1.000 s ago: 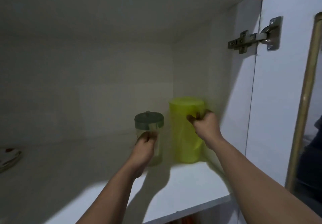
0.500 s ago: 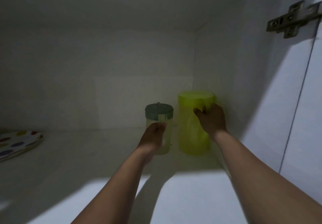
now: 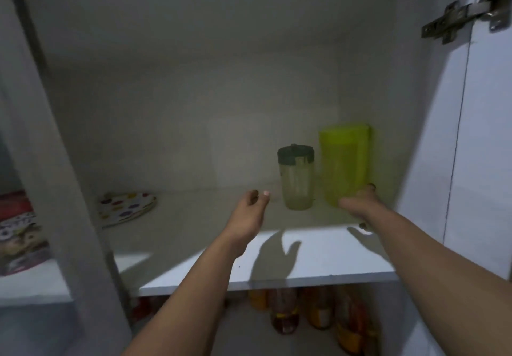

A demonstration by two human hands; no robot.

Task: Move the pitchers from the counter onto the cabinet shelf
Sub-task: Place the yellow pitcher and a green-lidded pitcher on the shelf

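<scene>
Both pitchers, clear pitcher and green pitcher, stand on the shelf; left hand open, empty; right hand unclear.

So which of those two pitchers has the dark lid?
The shorter clear pitcher on the left; the taller yellow-green pitcher beside it is one colour throughout.

Lime pitcher; seemingly dark-lidded pitcher.

The single head-worn camera looked forward and slightly upward into the open cabinet from close range; the shelf filled mid-frame; both forearms entered from below.
</scene>
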